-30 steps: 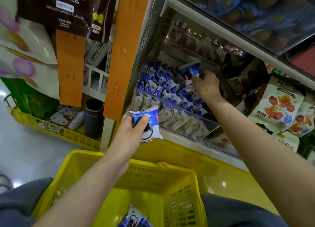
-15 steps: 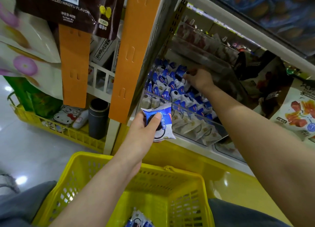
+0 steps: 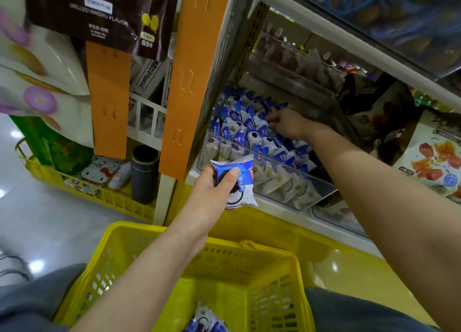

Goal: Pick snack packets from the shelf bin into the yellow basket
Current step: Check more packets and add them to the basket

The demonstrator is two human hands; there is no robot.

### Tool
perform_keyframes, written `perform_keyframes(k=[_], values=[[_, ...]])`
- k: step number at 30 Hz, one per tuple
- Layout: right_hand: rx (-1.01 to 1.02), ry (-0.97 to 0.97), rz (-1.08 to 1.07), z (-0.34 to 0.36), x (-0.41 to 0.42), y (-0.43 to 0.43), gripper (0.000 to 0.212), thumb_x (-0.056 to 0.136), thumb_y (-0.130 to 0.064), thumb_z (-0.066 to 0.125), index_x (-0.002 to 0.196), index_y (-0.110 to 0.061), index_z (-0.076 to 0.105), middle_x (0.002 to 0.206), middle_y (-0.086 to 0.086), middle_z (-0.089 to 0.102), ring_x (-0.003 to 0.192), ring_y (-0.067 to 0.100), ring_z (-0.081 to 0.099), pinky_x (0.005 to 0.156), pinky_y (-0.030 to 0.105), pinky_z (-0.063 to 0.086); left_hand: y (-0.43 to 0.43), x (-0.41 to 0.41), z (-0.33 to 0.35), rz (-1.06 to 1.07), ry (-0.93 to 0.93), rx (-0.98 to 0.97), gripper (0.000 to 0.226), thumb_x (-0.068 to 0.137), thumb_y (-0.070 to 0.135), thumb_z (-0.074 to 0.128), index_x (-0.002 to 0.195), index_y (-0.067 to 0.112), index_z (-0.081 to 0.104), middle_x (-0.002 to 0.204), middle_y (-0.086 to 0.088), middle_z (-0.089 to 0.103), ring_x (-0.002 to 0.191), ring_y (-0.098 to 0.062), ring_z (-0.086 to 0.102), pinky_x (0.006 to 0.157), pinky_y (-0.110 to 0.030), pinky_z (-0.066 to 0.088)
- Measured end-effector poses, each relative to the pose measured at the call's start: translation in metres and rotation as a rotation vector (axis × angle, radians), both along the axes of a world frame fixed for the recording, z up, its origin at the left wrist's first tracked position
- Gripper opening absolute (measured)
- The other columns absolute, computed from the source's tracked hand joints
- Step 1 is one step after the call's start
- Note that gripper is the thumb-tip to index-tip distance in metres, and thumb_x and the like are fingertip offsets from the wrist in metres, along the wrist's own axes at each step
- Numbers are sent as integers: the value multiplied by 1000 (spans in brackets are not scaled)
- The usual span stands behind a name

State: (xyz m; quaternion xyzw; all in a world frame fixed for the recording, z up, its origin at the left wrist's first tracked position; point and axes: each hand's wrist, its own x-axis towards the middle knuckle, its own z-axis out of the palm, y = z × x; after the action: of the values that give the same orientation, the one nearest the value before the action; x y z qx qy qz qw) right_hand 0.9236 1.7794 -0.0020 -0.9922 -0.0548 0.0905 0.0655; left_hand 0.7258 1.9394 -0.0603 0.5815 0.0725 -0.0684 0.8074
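Observation:
A clear shelf bin (image 3: 299, 184) holds several blue-and-white snack packets (image 3: 239, 122). My right hand (image 3: 289, 124) reaches into the bin, its fingers curled down among the packets; whether it holds one is hidden. In front of the bin, my left hand (image 3: 212, 194) grips a single blue-and-white packet (image 3: 242, 184) above the far rim of the yellow basket (image 3: 252, 269). More packets (image 3: 207, 319) lie on the basket's floor, near the bottom edge of the view.
Two orange hanging strips (image 3: 109, 102) and a dark potato-stick bag (image 3: 99, 10) hang at the left. Below them a low yellow rack (image 3: 99, 197) holds a black cylinder (image 3: 144, 174). Snack bags (image 3: 434, 162) fill the shelf to the right, and another shelf (image 3: 349, 25) overhangs.
My right hand, which held a packet raised over the bin, has sunk lower among the packets. My left hand keeps its packet in front of the bin.

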Motion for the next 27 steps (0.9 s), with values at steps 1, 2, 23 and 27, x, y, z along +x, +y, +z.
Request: perform_keyframes(k=[1,2,23,27], values=[[41,-9,10,0,-7,0,40,97,-15,44,137,-11,42,150,11,31,135,26,34,108,33,29,-1,-1,0,-9,-3,-9,6,95,28,45,94,23,49,37,21,51,36,9,48,37,-4,34],[102,-47,13,1,-16,0,41,98,-16,41,139,-11,40,147,11,36,132,26,38,104,31,31,-2,-2,-1,-18,-4,-22,6,95,28,45,92,24,49,38,21,52,36,9,48,38,-5,35],[945,-38,-74,-97,-259,0,10,90,-24,57,83,-22,64,73,-11,63,64,-2,55,62,20,50,-23,-69,-43,-213,78,228,14,95,18,48,102,11,58,101,-13,69,90,-21,66,78,-35,52],[1015,24,-171,-110,-260,-2,29,92,-24,55,64,-19,59,51,-9,54,48,1,51,50,19,48,-23,-72,-51,-246,44,333,7,90,8,56,95,11,53,100,-17,67,89,-22,64,77,-37,52]])
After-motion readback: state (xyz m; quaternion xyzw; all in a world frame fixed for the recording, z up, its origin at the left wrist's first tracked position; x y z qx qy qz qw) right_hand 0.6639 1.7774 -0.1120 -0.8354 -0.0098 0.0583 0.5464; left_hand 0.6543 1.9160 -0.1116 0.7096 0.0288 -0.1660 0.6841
